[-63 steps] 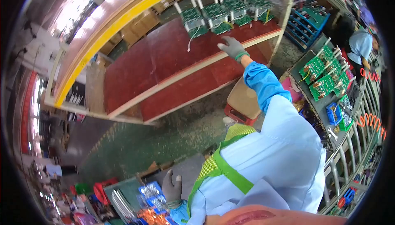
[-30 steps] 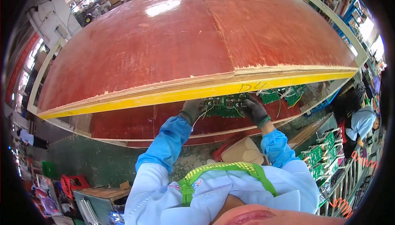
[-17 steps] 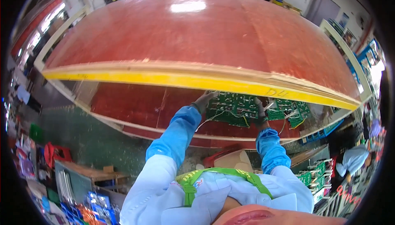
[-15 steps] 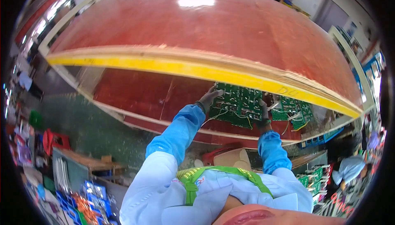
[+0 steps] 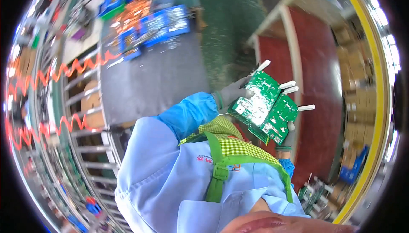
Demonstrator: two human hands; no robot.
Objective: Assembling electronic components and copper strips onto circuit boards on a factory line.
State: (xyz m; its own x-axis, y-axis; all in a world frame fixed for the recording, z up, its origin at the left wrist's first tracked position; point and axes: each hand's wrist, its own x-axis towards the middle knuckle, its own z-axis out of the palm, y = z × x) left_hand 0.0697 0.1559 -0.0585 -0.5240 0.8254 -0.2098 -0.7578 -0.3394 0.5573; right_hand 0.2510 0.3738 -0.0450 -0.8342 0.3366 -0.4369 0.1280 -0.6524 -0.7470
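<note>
Green circuit boards are held in front of my body, tilted, with white bar-shaped parts sticking out from their far and right edges. My left hand, in a grey glove, is closed on their left edge, thumb on top. My right hand, also gloved, grips the lower right edge. More board edges show underneath, so this looks like a stack; how many lie in it I cannot tell. Thin wires hang at the near left side. Blue sleeve covers reach up to both gloves.
On my left is a dark-topped workbench with blue bins and orange parts at its far end. Orange coiled hoses hang beyond it. A red shelf with pale wooden edges stands on my right, near cardboard boxes.
I have turned away from the red shelf, which now lies to my right. The boards have come out from under its upper level in both hands and face the dark workbench side.
</note>
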